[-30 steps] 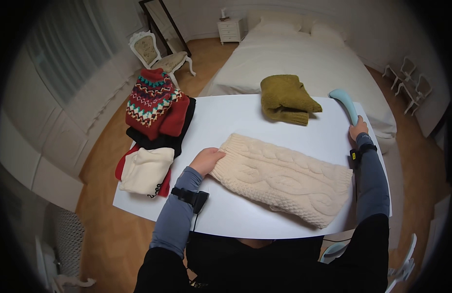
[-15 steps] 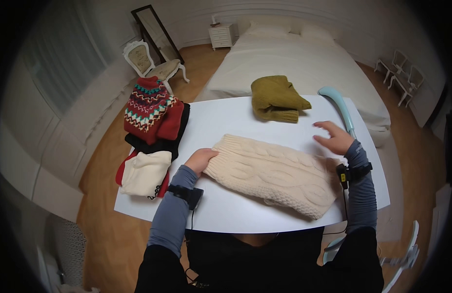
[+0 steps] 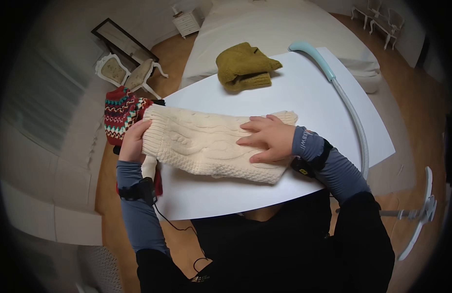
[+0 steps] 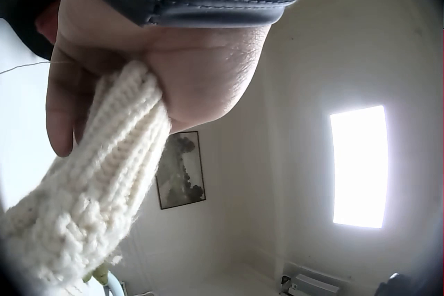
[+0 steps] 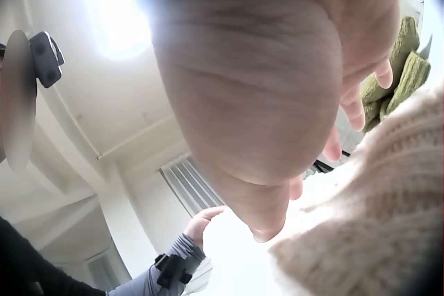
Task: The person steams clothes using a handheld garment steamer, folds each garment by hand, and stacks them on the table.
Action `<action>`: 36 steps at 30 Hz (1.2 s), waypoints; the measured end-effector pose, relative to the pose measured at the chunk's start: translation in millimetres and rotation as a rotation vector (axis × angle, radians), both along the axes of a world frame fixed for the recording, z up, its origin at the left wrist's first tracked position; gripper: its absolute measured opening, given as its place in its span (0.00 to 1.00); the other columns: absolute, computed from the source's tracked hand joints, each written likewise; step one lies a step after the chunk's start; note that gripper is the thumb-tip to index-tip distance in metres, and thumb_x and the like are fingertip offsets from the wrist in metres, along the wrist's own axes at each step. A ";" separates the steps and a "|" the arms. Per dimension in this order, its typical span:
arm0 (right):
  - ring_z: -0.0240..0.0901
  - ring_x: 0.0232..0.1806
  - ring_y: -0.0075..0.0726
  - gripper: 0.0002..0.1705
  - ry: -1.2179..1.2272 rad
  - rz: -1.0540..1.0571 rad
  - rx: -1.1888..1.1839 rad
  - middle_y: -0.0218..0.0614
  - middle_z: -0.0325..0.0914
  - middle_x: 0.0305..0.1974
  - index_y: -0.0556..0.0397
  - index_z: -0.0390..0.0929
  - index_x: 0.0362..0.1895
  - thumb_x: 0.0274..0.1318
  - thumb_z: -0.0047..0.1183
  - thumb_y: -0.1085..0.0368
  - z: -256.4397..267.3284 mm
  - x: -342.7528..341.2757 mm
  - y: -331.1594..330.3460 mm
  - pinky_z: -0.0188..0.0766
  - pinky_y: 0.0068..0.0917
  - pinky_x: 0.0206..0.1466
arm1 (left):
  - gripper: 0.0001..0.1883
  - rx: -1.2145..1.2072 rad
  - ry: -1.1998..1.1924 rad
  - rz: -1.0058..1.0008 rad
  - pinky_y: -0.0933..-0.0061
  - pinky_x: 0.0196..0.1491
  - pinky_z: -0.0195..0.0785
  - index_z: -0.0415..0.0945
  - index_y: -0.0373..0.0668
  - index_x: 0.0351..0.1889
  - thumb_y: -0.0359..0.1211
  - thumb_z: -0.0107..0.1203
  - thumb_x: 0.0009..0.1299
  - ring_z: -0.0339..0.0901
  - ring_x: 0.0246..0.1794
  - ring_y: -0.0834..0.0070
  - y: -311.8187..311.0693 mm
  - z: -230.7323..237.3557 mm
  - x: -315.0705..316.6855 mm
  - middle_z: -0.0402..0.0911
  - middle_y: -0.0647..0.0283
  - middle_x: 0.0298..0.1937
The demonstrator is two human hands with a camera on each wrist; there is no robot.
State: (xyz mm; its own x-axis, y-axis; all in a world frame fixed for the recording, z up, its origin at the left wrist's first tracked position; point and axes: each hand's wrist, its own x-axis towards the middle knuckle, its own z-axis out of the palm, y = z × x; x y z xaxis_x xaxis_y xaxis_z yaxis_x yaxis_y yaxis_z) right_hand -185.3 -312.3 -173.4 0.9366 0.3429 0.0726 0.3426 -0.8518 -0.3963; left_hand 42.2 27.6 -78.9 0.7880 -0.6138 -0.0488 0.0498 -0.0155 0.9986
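The left hand (image 3: pixel 133 140) grips the end of the cream sweater (image 3: pixel 206 141), with the knit tucked between its fingers and thumb. The right hand (image 3: pixel 270 139) is not gripping; its fingers are spread out over the top of the sweater, near the other end, and seem to touch it.

The sweater is folded into a long, flat shape. It is over the near part of the white table (image 3: pixel 313 97), and its left end reaches out over the clothes there. It looks soft, thick and bendy, maybe a bit heavy for wool, but not slippery or easy to break. The ribbed edge (image 3: pixel 151 132) looks like a good place to hold, with a flat hand under the middle so it does not sag. It has fat twists and little bumps.

Farther out, the olive knit (image 3: pixel 243 68) is fuzzy and lumpy. The smooth blue handle (image 3: pixel 311 56) joins a bendy grey hose (image 3: pixel 350 105). On the left, the red sweater (image 3: pixel 119 117) has zigzag bands.
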 end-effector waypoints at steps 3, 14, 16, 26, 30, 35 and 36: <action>0.41 0.83 0.60 0.35 -0.048 0.005 0.056 0.46 0.56 0.78 0.29 0.74 0.71 0.63 0.55 0.36 -35.3 11.0 10.8 0.35 0.65 0.80 | 0.16 -0.013 -0.011 -0.055 0.71 0.53 0.77 0.78 0.30 0.55 0.33 0.50 0.78 0.84 0.47 0.71 -20.3 23.2 -25.5 0.86 0.56 0.48; 0.50 0.79 0.54 0.38 -0.175 -0.001 0.120 0.43 0.63 0.74 0.35 0.73 0.70 0.59 0.55 0.36 -60.7 24.8 11.0 0.45 0.60 0.79 | 0.15 0.334 -0.375 -0.316 0.72 0.42 0.76 0.82 0.33 0.45 0.37 0.56 0.75 0.83 0.36 0.74 -175.4 -13.2 -118.5 0.86 0.60 0.34; 0.68 0.67 0.54 0.36 -0.227 0.102 0.517 0.48 0.75 0.64 0.45 0.76 0.64 0.52 0.63 0.45 -67.7 33.7 4.0 0.61 0.44 0.74 | 0.15 0.401 -0.518 -0.298 0.69 0.40 0.76 0.83 0.34 0.42 0.39 0.57 0.73 0.84 0.34 0.69 -195.5 -30.5 -130.9 0.85 0.56 0.32; 0.81 0.48 0.42 0.29 -0.177 -0.535 0.876 0.46 0.84 0.46 0.58 0.83 0.49 0.60 0.57 0.45 -37.7 30.9 -49.9 0.78 0.42 0.50 | 0.16 0.770 -1.224 -0.141 0.30 0.71 0.44 0.85 0.43 0.40 0.44 0.53 0.73 0.80 0.45 0.52 -217.0 -89.5 -166.3 0.85 0.53 0.34; 0.84 0.38 0.53 0.25 -0.119 -0.583 0.658 0.54 0.85 0.33 0.57 0.87 0.36 0.53 0.61 0.46 -39.0 28.4 -44.8 0.78 0.40 0.47 | 0.20 0.806 -1.189 -0.348 0.30 0.73 0.41 0.83 0.41 0.47 0.49 0.58 0.71 0.77 0.54 0.52 -211.4 -77.6 -187.9 0.84 0.51 0.46; 0.84 0.39 0.49 0.23 -0.007 -0.632 0.757 0.52 0.86 0.37 0.56 0.86 0.42 0.52 0.60 0.50 -48.9 31.4 -50.0 0.79 0.39 0.48 | 0.39 0.712 -1.294 -0.334 0.31 0.75 0.40 0.71 0.43 0.66 0.56 0.66 0.63 0.65 0.69 0.50 -187.5 -65.1 -211.7 0.71 0.51 0.66; 0.83 0.38 0.47 0.22 0.021 -0.625 0.844 0.51 0.86 0.37 0.55 0.86 0.43 0.51 0.61 0.52 -55.6 34.0 -51.4 0.79 0.39 0.48 | 0.41 0.717 -1.361 -0.298 0.32 0.76 0.39 0.70 0.43 0.68 0.55 0.67 0.62 0.63 0.71 0.50 -183.7 -69.8 -214.5 0.71 0.51 0.67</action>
State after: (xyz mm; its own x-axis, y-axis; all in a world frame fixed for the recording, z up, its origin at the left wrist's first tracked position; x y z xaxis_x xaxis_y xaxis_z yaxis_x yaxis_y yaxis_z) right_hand -151.3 -363.6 -229.0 0.9332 -0.3565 0.0450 -0.0765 -0.3195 -0.9445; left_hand -172.3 -156.1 -148.6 0.3406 -0.9110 0.2325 -0.9401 -0.3338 0.0693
